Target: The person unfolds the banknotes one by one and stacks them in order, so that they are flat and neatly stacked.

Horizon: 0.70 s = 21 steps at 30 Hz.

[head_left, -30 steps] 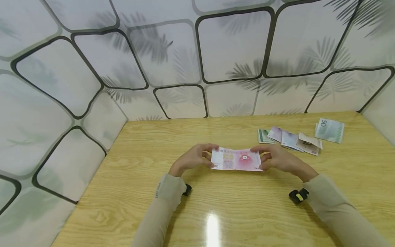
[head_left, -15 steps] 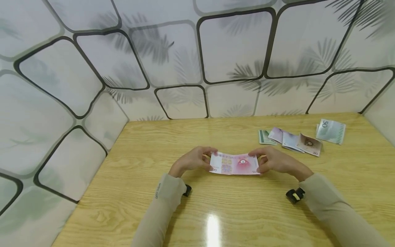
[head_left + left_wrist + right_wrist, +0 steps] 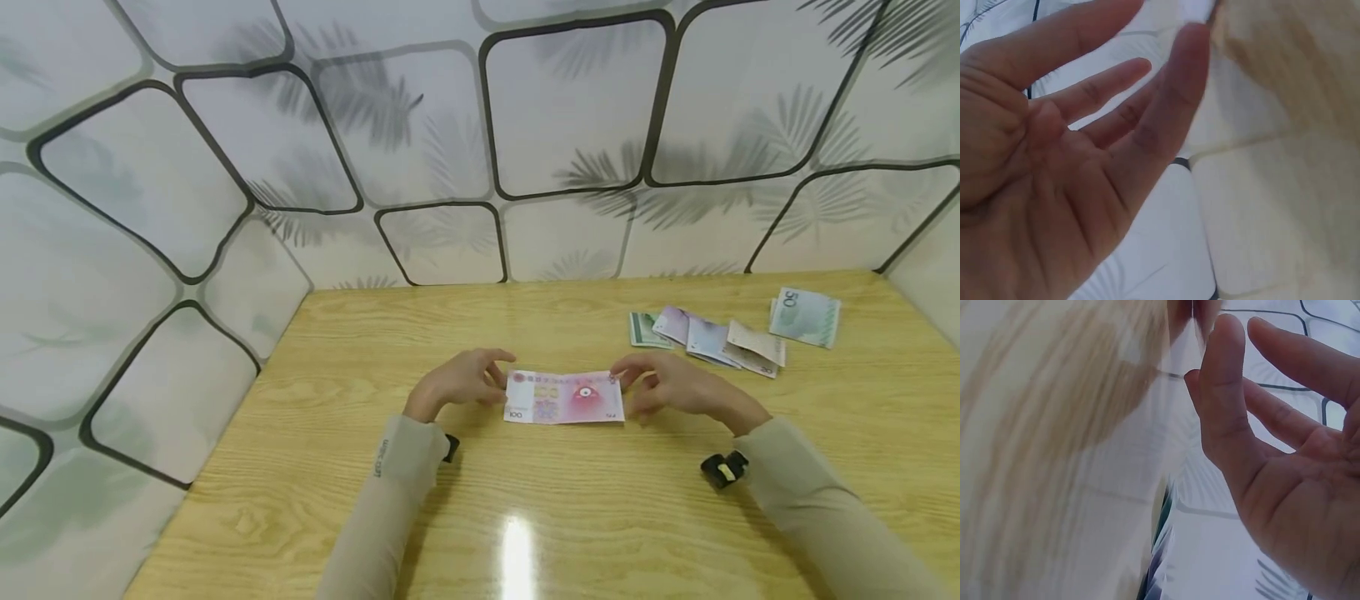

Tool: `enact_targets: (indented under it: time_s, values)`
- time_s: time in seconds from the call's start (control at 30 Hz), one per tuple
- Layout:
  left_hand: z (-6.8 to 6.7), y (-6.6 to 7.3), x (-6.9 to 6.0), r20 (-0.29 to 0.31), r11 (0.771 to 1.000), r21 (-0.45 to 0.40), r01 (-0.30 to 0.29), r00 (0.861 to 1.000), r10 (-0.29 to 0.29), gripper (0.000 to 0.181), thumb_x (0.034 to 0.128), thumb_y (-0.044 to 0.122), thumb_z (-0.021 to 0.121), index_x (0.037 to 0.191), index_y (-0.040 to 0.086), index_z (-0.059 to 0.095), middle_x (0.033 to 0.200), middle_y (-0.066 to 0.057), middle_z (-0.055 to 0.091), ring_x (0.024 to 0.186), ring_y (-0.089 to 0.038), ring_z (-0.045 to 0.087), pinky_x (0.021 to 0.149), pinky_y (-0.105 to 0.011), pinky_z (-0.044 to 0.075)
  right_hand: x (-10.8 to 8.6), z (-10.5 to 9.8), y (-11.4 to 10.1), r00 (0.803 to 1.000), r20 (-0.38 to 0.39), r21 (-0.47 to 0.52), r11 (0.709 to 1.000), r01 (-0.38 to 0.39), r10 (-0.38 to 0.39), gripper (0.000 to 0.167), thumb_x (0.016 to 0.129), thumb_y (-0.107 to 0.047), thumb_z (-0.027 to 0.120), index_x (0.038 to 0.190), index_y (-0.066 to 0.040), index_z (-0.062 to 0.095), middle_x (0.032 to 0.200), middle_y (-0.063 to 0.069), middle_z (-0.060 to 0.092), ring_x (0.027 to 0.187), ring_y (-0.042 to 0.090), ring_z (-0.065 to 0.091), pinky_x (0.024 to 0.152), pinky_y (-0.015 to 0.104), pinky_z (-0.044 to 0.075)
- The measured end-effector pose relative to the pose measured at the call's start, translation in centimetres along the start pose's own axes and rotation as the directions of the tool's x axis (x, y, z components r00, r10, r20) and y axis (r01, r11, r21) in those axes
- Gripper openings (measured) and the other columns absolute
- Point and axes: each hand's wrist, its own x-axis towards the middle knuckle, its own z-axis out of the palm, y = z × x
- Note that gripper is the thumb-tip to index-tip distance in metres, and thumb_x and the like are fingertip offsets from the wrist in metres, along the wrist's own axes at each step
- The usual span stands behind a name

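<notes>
A pink 100 banknote (image 3: 564, 398) lies unfolded on the wooden table, with a faint crease down its middle. My left hand (image 3: 463, 379) is just off its left end, thumb and index finger parted. In the left wrist view the left hand (image 3: 1085, 144) has a gap between thumb and fingers and grips nothing. By the note's right end is my right hand (image 3: 671, 385), its fingertips close to the top corner; whether they touch it I cannot tell. The right wrist view shows that right hand (image 3: 1285, 444) with its thumb and fingers apart.
At the back right lie several folded banknotes: a green one (image 3: 649, 331), a purple one (image 3: 672, 324), a bluish one (image 3: 711, 342) and a brownish one (image 3: 756, 346). Further right is a greenish 50 note (image 3: 806, 317). A patterned wall (image 3: 562, 242) borders the table (image 3: 360, 358).
Both hands pinched the ends of the pink banknote earlier; now their fingers have come off it. The note has shifted slightly left and lies flatter.
</notes>
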Motion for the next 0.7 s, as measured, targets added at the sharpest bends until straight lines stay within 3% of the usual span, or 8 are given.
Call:
enact_targets:
  time_s: [0.13,0.33,0.57,0.7]
  values:
    - [-0.5,1.0,0.0,-0.017,0.998,0.059,-0.027,0.999,0.028,0.058,0.0963,-0.003,0.065,0.15,-0.003,0.044,0.122,-0.023,0.064,0.092,-0.026,0.07,0.079,-0.034,0.06,-0.6,-0.8,0.1,1.0,-0.02,0.014,1.0,-0.003,0.003,0.052,0.087,0.009,0.06,0.133,0.025,0.043,0.112,0.028,0.058,0.083,0.024,0.067,0.071,0.038,0.062]
    - [-0.3,2.4,1.1,-0.045,0.993,0.091,-0.076,0.996,0.08,0.054,0.0976,0.0,0.066,0.148,-0.002,0.047,0.129,-0.024,0.062,0.114,-0.034,0.065,0.086,-0.035,0.059,-2.0,-2.1,-0.3,0.996,-0.085,0.008,1.0,-0.014,0.015,0.049,0.093,0.008,0.06,0.135,0.025,0.041,0.115,0.029,0.056,0.084,0.023,0.066,0.074,0.036,0.062]
    - [0.3,3.3,2.4,-0.049,0.989,0.031,-0.142,0.988,0.144,0.052,0.0987,0.0,0.064,0.148,-0.003,0.047,0.131,-0.025,0.061,0.103,-0.033,0.068,0.086,-0.038,0.059,-3.7,-4.0,0.3,0.984,-0.174,-0.043,0.999,0.024,-0.032,0.043,0.097,0.009,0.059,0.134,0.024,0.043,0.116,0.03,0.056,0.084,0.02,0.068,0.071,0.035,0.063]
    - [0.6,3.8,3.1,-0.058,0.984,0.012,-0.179,0.982,0.18,0.052,0.0981,0.0,0.064,0.147,-0.001,0.049,0.13,-0.023,0.062,0.106,-0.029,0.065,0.084,-0.035,0.058,-4.7,-5.1,0.4,0.972,-0.231,-0.068,0.997,0.02,-0.036,0.041,0.097,0.009,0.059,0.134,0.022,0.045,0.114,0.023,0.06,0.085,0.017,0.069,0.07,0.036,0.063]
